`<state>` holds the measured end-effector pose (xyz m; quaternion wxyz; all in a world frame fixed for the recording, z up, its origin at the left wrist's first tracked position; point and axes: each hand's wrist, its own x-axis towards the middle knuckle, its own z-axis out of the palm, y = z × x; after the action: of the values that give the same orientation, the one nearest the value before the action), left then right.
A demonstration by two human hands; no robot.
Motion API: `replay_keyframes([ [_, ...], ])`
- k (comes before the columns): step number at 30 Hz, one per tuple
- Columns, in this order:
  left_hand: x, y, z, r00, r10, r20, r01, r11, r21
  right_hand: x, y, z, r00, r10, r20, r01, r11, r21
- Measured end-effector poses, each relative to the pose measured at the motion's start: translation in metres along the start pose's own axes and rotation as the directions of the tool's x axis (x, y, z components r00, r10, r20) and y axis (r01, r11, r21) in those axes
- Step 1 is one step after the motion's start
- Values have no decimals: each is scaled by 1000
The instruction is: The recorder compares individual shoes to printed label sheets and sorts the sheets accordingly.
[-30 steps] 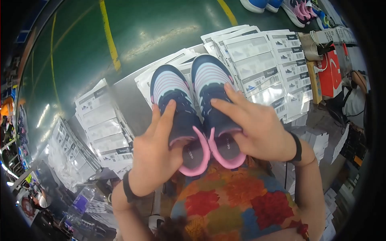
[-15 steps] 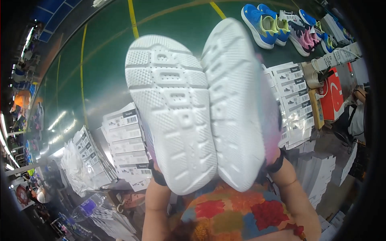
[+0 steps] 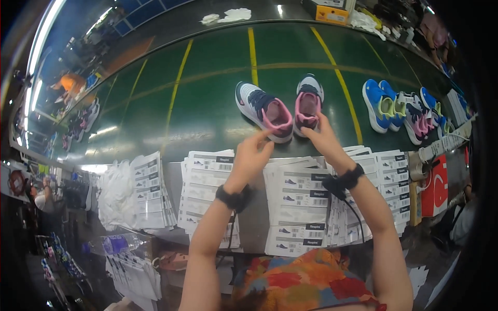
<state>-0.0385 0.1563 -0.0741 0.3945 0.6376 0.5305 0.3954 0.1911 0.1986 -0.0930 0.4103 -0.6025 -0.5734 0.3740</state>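
Observation:
A pair of white and navy sneakers with pink linings rests soles down on the green belt, toes pointing away from me. At the heel of the left sneaker [image 3: 264, 110] is my left hand [image 3: 252, 158], its index finger at the collar and its thumb apart, off the shoe. My right hand [image 3: 325, 141] has its thumb and fingers round the heel of the right sneaker [image 3: 308, 99]. Black bands circle both wrists, and a cable hangs from the right wristband [image 3: 348, 179].
Stacks of printed label sheets [image 3: 298, 207] line the belt's near edge. Blue sneakers [image 3: 377, 106] and pink-lined ones [image 3: 413, 122] stand to the right. Crumpled white tissue [image 3: 116, 194] lies left, above a plastic bottle [image 3: 116, 243]. A red box [image 3: 436, 184] stands at right.
The sneakers were held up close with their white soles facing me. Now they have been lowered onto the belt, soles down. Both hands are lower and further away, at the heels.

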Motion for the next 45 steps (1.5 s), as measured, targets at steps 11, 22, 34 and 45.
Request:
replay_keyframes([
  [11,-134,-33,-156,862,-314,-398,506,572,645,-86,-51,-41,969,-197,152,208,976,-60],
  [22,-170,92,-130,942,-181,-282,95,951,-293,-126,-122,-37,835,-431,341,411,902,135],
  [34,-172,127,-24,985,-14,-170,-55,918,-392,-138,-137,-60,939,-312,146,263,924,278],
  [45,-156,126,15,983,64,-172,-96,978,-186,-159,-132,-57,893,-446,58,438,831,-343],
])
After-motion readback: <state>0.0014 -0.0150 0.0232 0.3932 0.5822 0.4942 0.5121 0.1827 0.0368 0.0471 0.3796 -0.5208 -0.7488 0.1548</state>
